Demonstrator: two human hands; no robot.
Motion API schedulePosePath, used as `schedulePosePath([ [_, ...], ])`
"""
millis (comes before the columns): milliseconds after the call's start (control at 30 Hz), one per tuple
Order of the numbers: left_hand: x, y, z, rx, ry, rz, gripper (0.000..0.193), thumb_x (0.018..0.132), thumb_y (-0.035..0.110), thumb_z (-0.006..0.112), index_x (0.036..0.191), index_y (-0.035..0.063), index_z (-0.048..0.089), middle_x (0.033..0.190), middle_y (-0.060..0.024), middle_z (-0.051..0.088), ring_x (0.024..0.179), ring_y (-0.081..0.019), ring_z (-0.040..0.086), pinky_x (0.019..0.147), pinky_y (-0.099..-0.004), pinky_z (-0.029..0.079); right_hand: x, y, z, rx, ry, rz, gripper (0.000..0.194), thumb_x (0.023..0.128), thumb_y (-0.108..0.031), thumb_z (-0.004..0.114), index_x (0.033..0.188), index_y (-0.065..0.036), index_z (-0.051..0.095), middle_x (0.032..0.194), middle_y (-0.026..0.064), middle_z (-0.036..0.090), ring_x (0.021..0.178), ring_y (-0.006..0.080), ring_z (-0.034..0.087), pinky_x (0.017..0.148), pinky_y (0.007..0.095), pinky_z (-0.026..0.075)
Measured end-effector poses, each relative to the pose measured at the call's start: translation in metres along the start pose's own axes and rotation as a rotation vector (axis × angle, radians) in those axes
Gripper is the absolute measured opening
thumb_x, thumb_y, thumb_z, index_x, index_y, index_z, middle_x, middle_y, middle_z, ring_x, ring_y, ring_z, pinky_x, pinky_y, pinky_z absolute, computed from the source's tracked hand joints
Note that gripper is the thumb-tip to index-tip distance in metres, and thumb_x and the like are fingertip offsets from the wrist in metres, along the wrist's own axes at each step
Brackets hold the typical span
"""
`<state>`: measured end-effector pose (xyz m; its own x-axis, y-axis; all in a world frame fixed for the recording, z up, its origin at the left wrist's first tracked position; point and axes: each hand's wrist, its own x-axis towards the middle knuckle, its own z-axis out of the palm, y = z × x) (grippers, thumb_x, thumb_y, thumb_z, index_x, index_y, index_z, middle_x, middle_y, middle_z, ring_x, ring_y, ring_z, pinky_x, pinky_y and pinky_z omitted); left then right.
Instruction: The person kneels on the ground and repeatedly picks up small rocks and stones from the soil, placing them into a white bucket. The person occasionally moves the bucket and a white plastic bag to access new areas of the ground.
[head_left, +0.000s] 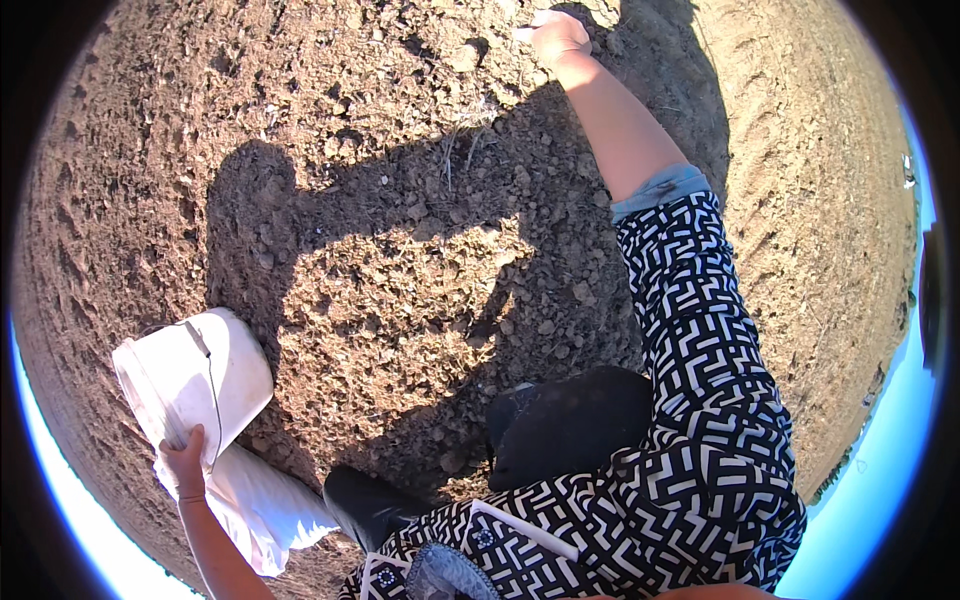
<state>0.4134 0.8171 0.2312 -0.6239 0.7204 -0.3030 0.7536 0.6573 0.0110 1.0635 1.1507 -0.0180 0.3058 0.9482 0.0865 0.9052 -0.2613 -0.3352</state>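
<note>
My left hand (184, 463) grips the rim of a white plastic bucket (217, 375), which is tipped on its side with its mouth towards the left. The bucket's wire handle hangs across its wall. White cloth (259, 502) lies just below the bucket, beside my left wrist. My right hand (559, 37) reaches far out to the top of the view, low over the sunlit soil (390, 292). Something small and pale shows at its fingertips; whether it is an object or brightly lit fingers, I cannot tell.
Rough, cloddy soil with bits of dry plant matter (457, 150) spreads all around. My shadow falls across it. My legs in dark trousers (577, 427) are bent at the bottom centre. Small distant shapes (908, 171) stand near the horizon at the right.
</note>
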Motion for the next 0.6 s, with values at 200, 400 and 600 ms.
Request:
schedulePosePath([
  [200, 0.012, -0.006, 0.011, -0.033, 0.001, 0.009, 0.069, 0.069, 0.042, 0.080, 0.102, -0.0128, 0.054, 0.089, -0.0176, 0.062, 0.080, -0.0249, 0.061, 0.072, -0.0361, 0.050, -0.004, 0.033, 0.010, 0.515, 0.005, 0.031, 0.030, 0.077, -0.032, 0.075, 0.091, -0.006, 0.068, 0.088, 0.0078, 0.071, 0.080, 0.0273, 0.068, 0.070, 0.0366, 0.053],
  [400, 0.009, -0.006, 0.005, 0.009, 0.011, -0.006, 0.068, 0.068, 0.040, 0.080, 0.103, -0.0129, 0.054, 0.091, -0.0180, 0.062, 0.081, -0.0242, 0.060, 0.072, -0.0354, 0.050, 0.025, 0.081, 0.000, 1.233, -0.096, -0.115, 0.007, 0.083, -0.006, 0.062, 0.083, 0.001, 0.064, 0.085, 0.0168, 0.070, 0.074, 0.0297, 0.068, 0.063, 0.0367, 0.054],
  [600, 0.008, 0.001, 0.008, -0.183, -0.051, -0.017, 0.069, 0.069, 0.034, 0.082, 0.107, -0.0145, 0.051, 0.098, -0.0184, 0.060, 0.087, -0.0244, 0.059, 0.076, -0.0343, 0.050, 0.047, 0.035, 0.025, 0.068, 0.149, -0.050, 0.011, 0.082, -0.023, 0.064, 0.081, -0.012, 0.067, 0.083, 0.0119, 0.069, 0.079, 0.0314, 0.066, 0.068, 0.0402, 0.051],
])
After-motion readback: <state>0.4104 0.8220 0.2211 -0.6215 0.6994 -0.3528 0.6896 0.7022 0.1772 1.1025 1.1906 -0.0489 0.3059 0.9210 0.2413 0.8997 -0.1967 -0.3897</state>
